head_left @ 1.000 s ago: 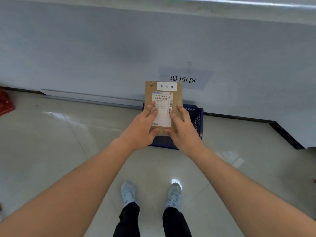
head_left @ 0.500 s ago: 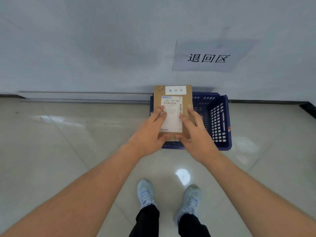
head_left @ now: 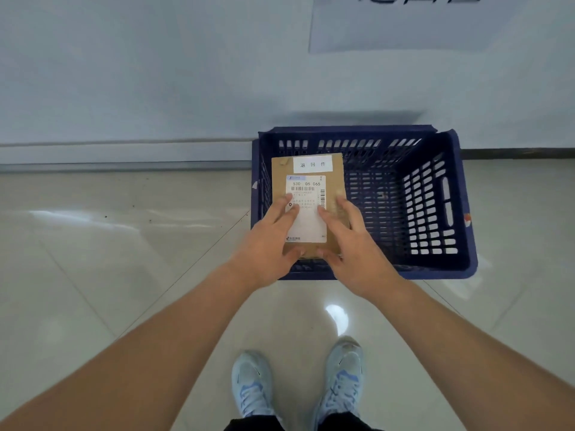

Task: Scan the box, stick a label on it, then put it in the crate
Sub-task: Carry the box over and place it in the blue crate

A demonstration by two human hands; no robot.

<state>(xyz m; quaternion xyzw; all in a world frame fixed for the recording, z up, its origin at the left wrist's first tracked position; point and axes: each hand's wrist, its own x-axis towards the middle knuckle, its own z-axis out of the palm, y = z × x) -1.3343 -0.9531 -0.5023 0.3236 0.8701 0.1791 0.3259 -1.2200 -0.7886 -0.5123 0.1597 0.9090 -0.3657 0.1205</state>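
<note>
Both hands clamp the box [head_left: 308, 200]: left hand [head_left: 267, 244] at its 8 o'clock corner, right hand [head_left: 351, 244] at 4 o'clock. Box (two white labels up) sits over the blue crate [head_left: 435, 197], left half.

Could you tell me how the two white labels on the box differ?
The top label is a short, wide strip with three characters only; the shipping label is taller, with barcodes and "530 05 065". Fingers of both hands overlap the shipping label; the top label is uncovered. Both lie flat on the box.
</note>
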